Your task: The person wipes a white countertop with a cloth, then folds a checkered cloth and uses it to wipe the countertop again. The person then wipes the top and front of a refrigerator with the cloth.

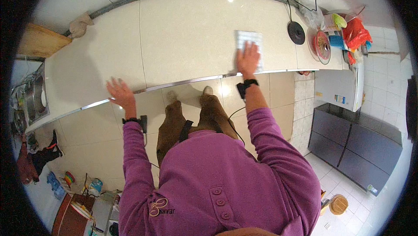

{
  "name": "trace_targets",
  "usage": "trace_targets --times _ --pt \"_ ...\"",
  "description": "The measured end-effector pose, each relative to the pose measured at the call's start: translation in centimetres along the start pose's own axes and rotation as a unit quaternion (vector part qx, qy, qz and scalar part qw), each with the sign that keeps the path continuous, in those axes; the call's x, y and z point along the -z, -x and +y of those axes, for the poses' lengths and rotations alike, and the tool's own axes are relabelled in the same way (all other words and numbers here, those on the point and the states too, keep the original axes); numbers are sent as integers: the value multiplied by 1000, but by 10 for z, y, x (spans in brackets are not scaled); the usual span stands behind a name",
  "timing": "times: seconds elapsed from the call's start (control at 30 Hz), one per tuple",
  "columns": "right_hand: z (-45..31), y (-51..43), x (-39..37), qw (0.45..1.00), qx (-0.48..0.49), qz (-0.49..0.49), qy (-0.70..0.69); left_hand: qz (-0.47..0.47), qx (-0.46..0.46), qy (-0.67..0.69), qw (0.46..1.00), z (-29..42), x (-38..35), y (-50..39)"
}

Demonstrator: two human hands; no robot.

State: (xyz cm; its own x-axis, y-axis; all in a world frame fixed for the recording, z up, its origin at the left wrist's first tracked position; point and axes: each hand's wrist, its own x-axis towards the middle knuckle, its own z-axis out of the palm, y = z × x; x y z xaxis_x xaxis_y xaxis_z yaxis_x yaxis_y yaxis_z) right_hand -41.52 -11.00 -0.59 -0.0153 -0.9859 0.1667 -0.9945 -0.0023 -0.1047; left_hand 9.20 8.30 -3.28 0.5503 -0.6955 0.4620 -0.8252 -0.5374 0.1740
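My right hand (249,59) lies flat on a folded pale cloth with faint stripes (241,38), pressing it against the cream countertop (189,36). The cloth reaches close to the counter's front edge. To the left, my left hand (121,93) is empty with its fingers spread. Its fingertips are over the counter's front edge; whether they touch the surface I cannot tell. Both wrists carry black straps with small devices and cables.
Rightward stand a round black electric base (296,33), a glass lid (322,47) over a red dish, and red plastic bags (356,35). A steel sink (34,93) and wooden board (45,40) lie left. Another person, apparently, in dark trousers (44,160) is near the sink.
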Motion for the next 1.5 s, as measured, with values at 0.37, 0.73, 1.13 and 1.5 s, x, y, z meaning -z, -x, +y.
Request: trace_targets --times 0.37,0.73,1.13,1.5 --pt "-61 1 6 976 148 23 -157 -259 -138 -1 956 200 58 60" --pt "34 -14 23 973 190 -5 -130 -417 -75 -17 906 198 65 37" --pt "160 -37 30 892 -124 47 -433 -412 -61 14 909 208 70 40" --pt "43 15 159 274 -275 -191 -902 -580 7 463 671 318 97 6"
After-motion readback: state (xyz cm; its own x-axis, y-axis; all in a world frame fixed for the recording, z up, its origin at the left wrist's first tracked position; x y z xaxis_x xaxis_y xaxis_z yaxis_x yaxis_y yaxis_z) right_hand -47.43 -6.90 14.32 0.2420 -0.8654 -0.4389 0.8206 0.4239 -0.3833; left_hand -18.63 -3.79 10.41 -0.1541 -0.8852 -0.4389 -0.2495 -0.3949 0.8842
